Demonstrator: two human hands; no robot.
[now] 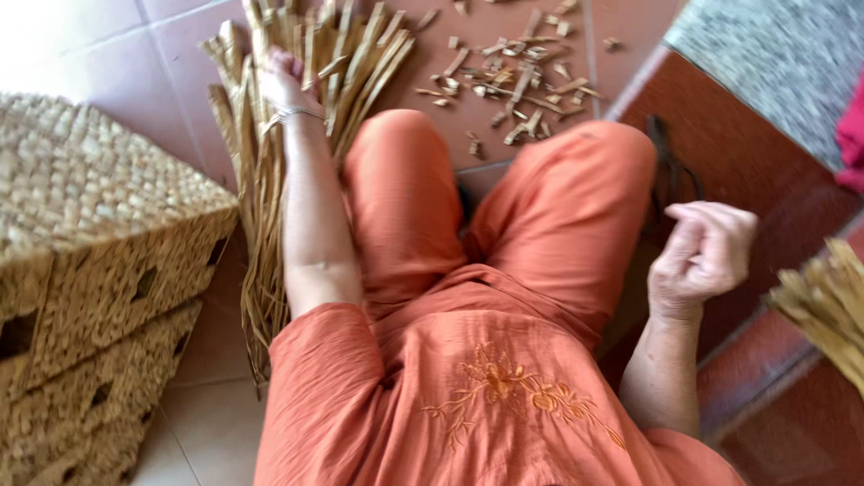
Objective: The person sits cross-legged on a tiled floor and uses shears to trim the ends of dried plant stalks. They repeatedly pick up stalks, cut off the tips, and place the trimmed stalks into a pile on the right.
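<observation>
I sit on a tiled floor in orange clothes, knees drawn up. My left hand [284, 79], a thin bracelet on its wrist, reaches forward into a long bundle of dried straw strips [261, 207] lying along my left side, and its fingers close among the strips. My right hand [706, 252] is raised beside my right knee with fingers curled loosely inward; I see nothing in it. A second bunch of dried strips [823, 306] pokes in at the right edge, apart from that hand.
Two stacked woven baskets [90, 270] stand at the left. Short cut straw scraps [513, 81] litter the tiles ahead of my knees. A red-brown step [756, 153] and a speckled stone surface [783, 54] rise at the right, with dark scissors [670, 171] on the step.
</observation>
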